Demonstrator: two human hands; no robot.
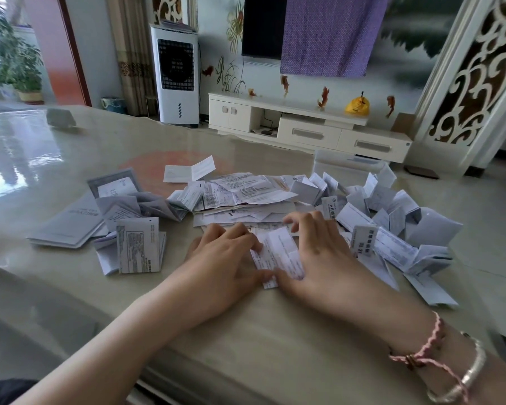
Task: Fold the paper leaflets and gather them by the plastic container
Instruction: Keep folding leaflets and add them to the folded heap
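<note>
Pressing flat now: the leaflet [278,255] at lower centre lies under both hands, left hand [225,258] and right hand [322,252] spread, fingers fairly straight, gripping nothing. Mid-fold, I'd say. Next it should join the folded heap [392,229] at right, beside the plastic container [348,165] behind it.

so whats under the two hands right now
A printed leaflet lies flat on the table, pressed by the left hand and right hand. The parts of it beneath the palms are hidden.
</note>
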